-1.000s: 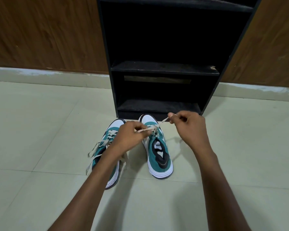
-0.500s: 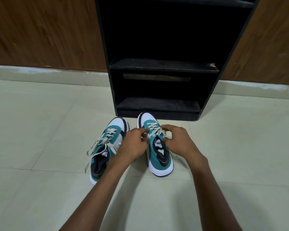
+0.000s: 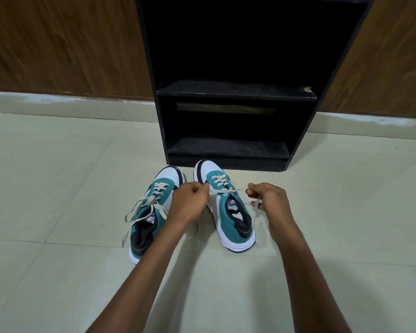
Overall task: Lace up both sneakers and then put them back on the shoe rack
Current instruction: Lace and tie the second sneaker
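Note:
Two teal, white and black sneakers stand side by side on the tiled floor, toes toward a black shoe rack (image 3: 228, 92). The left sneaker (image 3: 151, 212) has cream laces hanging loose over its left side. My left hand (image 3: 189, 203) and my right hand (image 3: 268, 200) sit on either side of the right sneaker (image 3: 228, 212). Each hand pinches one end of that sneaker's lace (image 3: 222, 191), drawn taut across the top eyelets. The right lace end trails down past the shoe's right side to the floor.
The rack has two open black shelves, the lower one (image 3: 226, 147) just beyond the sneakers' toes. Brown wood panelling (image 3: 58, 44) with a pale skirting runs along the wall on both sides. Pale floor tiles (image 3: 58, 188) spread all around.
My hands had come close together over the right sneaker's tongue. Now they have pulled apart sideways, drawing the lace ends out to left and right.

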